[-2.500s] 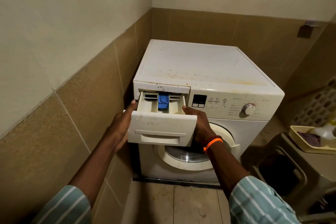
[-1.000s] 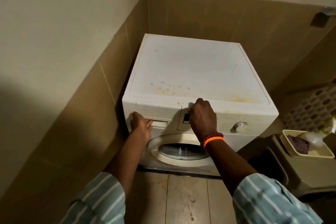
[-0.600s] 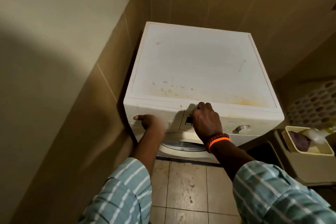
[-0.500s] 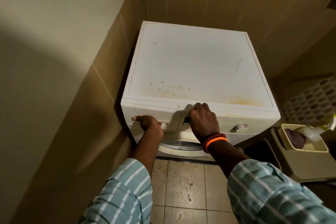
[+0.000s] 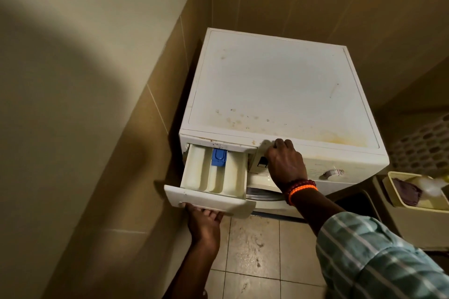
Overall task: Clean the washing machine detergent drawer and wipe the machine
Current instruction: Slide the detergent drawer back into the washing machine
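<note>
A white front-loading washing machine point(image 5: 274, 85) stands in the corner, its top stained with yellowish spots. Its detergent drawer point(image 5: 213, 177) is pulled out at the upper left of the front, showing cream compartments and a blue insert point(image 5: 219, 157). My left hand point(image 5: 204, 222) grips the drawer's front panel from below, fingers hooked under its handle. My right hand point(image 5: 284, 162) presses against the control panel beside the drawer slot, fingers bent over the top edge. The round door point(image 5: 263, 194) is mostly hidden under my right arm.
A tiled wall runs close along the machine's left side. At the right, a beige bin carries a cream tray point(image 5: 418, 193) holding a dark cloth point(image 5: 405, 192) and a blurred spray bottle. A perforated laundry basket point(image 5: 427, 145) stands behind it. Tiled floor point(image 5: 255, 250) lies below.
The drawer was shut half a second ago; my left hand has pulled it out toward me. My right hand stays on the control panel. The view has tilted slightly.
</note>
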